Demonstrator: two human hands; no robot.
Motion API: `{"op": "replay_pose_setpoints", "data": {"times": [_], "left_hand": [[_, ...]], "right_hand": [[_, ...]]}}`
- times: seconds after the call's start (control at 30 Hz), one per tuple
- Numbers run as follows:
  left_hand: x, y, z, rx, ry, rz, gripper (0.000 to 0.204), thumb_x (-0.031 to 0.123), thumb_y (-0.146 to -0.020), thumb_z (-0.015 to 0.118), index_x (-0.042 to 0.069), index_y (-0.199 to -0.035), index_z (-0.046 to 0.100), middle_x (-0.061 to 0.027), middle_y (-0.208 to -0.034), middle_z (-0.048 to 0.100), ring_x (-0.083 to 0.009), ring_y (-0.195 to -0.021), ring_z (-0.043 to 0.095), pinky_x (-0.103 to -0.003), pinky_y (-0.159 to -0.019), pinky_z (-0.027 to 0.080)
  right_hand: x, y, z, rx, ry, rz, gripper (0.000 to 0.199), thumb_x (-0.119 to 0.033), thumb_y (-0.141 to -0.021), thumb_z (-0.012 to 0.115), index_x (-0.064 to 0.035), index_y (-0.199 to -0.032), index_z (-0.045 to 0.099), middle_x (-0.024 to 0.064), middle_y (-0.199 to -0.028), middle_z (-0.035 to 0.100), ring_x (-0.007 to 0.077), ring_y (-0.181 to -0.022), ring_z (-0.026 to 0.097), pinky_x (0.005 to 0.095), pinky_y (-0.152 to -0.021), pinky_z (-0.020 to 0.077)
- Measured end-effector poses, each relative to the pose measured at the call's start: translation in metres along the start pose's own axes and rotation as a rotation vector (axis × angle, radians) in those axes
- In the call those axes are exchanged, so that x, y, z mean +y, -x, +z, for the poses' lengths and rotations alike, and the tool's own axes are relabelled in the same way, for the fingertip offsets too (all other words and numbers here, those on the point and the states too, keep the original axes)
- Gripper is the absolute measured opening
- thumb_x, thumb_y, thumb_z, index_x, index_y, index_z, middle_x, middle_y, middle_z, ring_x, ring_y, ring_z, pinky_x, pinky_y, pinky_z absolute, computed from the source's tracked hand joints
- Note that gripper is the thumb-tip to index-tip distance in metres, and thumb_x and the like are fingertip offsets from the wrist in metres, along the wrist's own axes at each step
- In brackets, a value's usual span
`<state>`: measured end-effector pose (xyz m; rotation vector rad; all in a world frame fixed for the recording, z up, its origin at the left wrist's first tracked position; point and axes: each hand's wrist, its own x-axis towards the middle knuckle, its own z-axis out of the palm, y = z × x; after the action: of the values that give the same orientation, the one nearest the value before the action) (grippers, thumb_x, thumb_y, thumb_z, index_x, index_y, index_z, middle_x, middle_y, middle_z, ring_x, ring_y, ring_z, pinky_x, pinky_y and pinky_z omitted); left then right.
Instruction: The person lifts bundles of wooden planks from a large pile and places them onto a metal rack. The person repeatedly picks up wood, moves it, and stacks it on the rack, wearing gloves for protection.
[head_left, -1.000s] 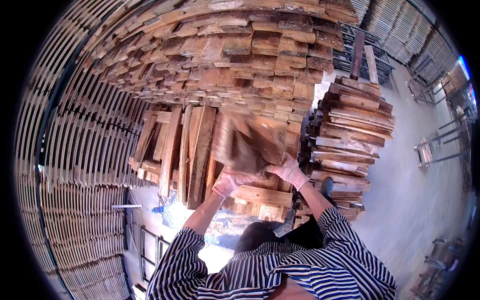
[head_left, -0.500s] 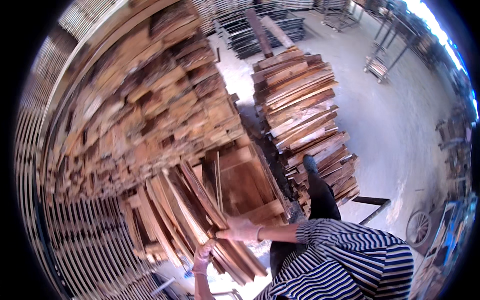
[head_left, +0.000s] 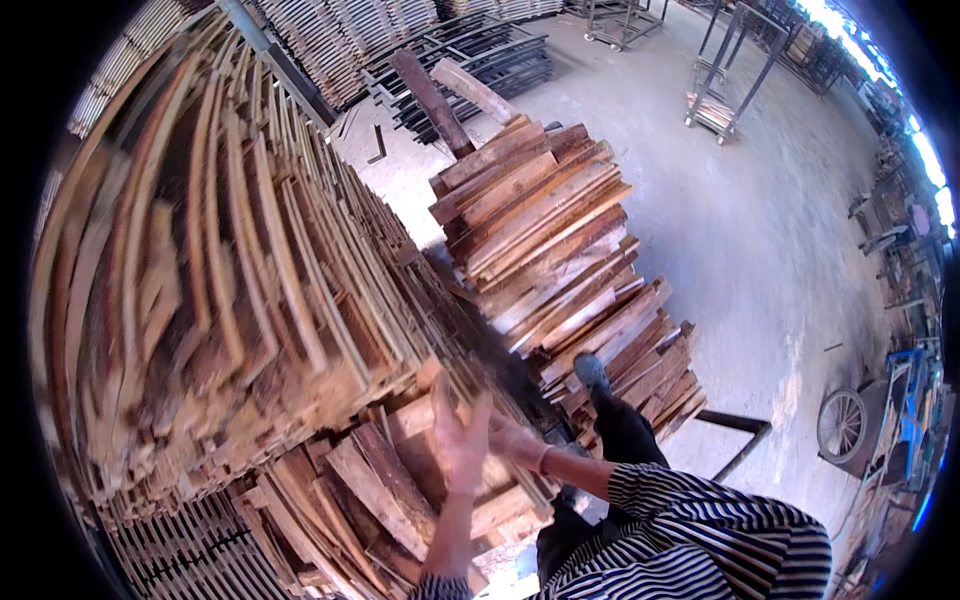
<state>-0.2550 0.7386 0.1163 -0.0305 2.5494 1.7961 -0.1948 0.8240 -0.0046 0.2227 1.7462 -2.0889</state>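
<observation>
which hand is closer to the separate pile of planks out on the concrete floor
Right. The right hand sits on the side of the leaning boards that faces the plank pile. The left hand lies flat on those boards, a bit farther from it.

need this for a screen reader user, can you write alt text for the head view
Seen from above, a person's left hand and right hand press against the ends of rough wooden boards in a tall stack. A second pile of planks stands to the right on a concrete floor.
</observation>
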Motion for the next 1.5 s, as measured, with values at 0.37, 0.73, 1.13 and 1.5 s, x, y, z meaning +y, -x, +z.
{"op": "replay_pose_setpoints", "data": {"times": [0.37, 0.73, 1.13, 1.5], "left_hand": [[-0.059, -0.485, 0.176, -0.059, -0.689, 0.145, 0.118, 0.071, -0.072, 0.083, -0.002, -0.154, 0.041, -0.0287, -0.152, 0.051, -0.042, -0.144, 0.046, -0.044, -0.122, 0.035], [-0.131, -0.705, 0.191, -0.82, -0.896, -0.181, 0.111, 0.06, -0.062, 0.094, -0.004, -0.143, 0.054, -0.0227, -0.134, 0.067, -0.0357, -0.121, 0.066, -0.042, -0.102, 0.055], [0.058, -0.465, 0.227, -0.569, -1.082, 0.048, 0.076, 0.059, -0.065, 0.089, 0.001, -0.111, 0.069, -0.0207, -0.1, 0.075, -0.0358, -0.095, 0.074, -0.043, -0.085, 0.058], [-0.05, -0.222, 0.276, -0.637, -0.734, 0.018, 0.094, 0.049, -0.078, 0.084, 0.011, -0.152, 0.039, -0.0196, -0.121, 0.067, -0.0347, -0.102, 0.07, -0.043, -0.09, 0.058]], "right_hand": [[-0.055, -0.072, -0.331, 0.392, 0.104, 0.274, 0.082, -0.03, -0.094, 0.075, -0.0053, -0.161, 0.034, 0.0173, -0.143, 0.06, 0.024, -0.124, 0.062, 0.0346, -0.104, 0.0514], [-0.175, -0.242, -0.359, 0.053, -0.086, -0.125, 0.091, -0.031, -0.098, 0.069, 0.002, -0.164, 0.015, 0.0287, -0.165, 0.031, 0.0385, -0.148, 0.041, 0.045, -0.123, 0.0377], [-0.166, -0.29, -0.358, 0.29, -0.829, -0.053, 0.112, -0.055, -0.093, 0.072, -0.0152, -0.168, -0.001, 0.014, -0.159, 0.033, 0.0328, -0.135, 0.049, 0.0495, -0.1, 0.0514], [-0.063, -0.192, -0.333, 0.594, -0.596, -0.127, 0.099, -0.026, -0.079, 0.088, -0.009, -0.158, 0.03, 0.0083, -0.132, 0.059, 0.0225, -0.114, 0.061, 0.0348, -0.092, 0.0548]]}}
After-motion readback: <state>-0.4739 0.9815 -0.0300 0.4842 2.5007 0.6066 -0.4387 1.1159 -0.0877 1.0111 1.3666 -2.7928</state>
